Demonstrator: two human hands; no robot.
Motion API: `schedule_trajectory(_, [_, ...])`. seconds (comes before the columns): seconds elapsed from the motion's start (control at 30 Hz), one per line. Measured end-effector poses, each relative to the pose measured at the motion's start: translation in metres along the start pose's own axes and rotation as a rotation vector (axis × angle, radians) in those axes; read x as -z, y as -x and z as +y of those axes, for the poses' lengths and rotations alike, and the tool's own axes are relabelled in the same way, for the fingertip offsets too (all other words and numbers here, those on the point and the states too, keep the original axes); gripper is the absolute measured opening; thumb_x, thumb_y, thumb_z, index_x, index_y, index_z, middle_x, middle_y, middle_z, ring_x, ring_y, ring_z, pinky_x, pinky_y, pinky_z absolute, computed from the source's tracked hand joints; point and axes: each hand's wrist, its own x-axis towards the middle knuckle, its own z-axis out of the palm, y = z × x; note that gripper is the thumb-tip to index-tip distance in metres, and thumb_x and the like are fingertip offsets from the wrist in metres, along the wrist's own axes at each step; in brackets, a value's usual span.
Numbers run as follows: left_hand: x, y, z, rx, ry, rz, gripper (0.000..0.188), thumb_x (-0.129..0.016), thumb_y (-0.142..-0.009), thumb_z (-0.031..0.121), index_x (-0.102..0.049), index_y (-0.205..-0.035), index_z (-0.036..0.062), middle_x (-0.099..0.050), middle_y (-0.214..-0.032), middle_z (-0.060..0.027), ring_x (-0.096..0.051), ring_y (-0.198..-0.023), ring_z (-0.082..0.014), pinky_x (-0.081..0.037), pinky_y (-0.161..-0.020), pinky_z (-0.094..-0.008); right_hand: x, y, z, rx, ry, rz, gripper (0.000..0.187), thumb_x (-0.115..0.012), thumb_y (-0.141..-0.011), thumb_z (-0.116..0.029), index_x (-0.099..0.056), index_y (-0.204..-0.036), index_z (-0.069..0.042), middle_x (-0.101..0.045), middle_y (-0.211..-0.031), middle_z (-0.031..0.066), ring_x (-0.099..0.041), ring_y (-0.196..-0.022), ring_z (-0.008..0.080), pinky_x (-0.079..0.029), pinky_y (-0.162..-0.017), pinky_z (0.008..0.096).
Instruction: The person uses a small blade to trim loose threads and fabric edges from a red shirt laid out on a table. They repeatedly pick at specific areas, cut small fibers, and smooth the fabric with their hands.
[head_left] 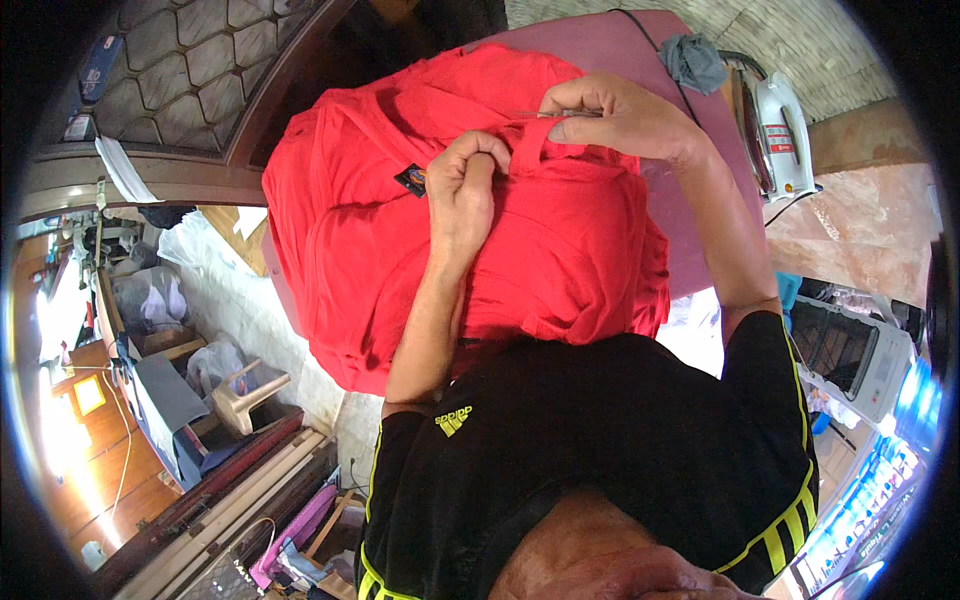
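Observation:
A large red garment [380, 270] lies bunched over the padded purple board [690, 190], with a small black label [410, 180] showing at its left side. My left hand [462, 195] is closed, its thumb and fingers pinching a fold of the red fabric near the middle. To the right and a little farther away, my right hand [630, 118] is closed around a thin metal tool [575, 114], whose kind I cannot make out. Its tip points left, just above a raised band of the cloth. The fingertips of my right hand rest close to that band.
A white iron [783, 135] stands at the board's right end, beside a crumpled grey cloth [691, 63] and a dark cord. To the left are a metal lattice door [190, 80], a small beige stool [245, 397] and plastic bags. A grey-white appliance [850, 350] sits at the right.

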Motion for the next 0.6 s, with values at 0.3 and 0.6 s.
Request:
schedule_trajectory(0.3, [-0.027,-0.003,0.026,-0.157,-0.342,0.130,0.023,-0.064,-0.084,0.007,-0.056,-0.105,0.0009,-0.066,-0.086,-0.0142,-0.064,-0.078,-0.0214,-0.049,-0.070,-0.0315,-0.016,-0.014,0.009,0.189,0.223,0.174,0.025,-0.062,-0.087,-0.024,-0.060,-0.082,0.000,-0.047,-0.066,0.0001,-0.044,-0.063,0.0080,-0.036,-0.056,0.0305])
schedule_trajectory(0.6, [-0.002,-0.012,0.009,0.230,0.323,-0.074,0.018,-0.050,-0.084,0.007,-0.066,-0.083,-0.0002,-0.053,-0.074,0.0073,-0.041,-0.067,-0.0037,-0.032,-0.061,-0.0223,0.003,-0.022,0.027,-0.079,-0.190,0.022,0.027,-0.062,-0.095,-0.034,-0.065,-0.088,-0.009,-0.046,-0.075,-0.0109,-0.040,-0.070,0.0024,-0.033,-0.062,0.0226])
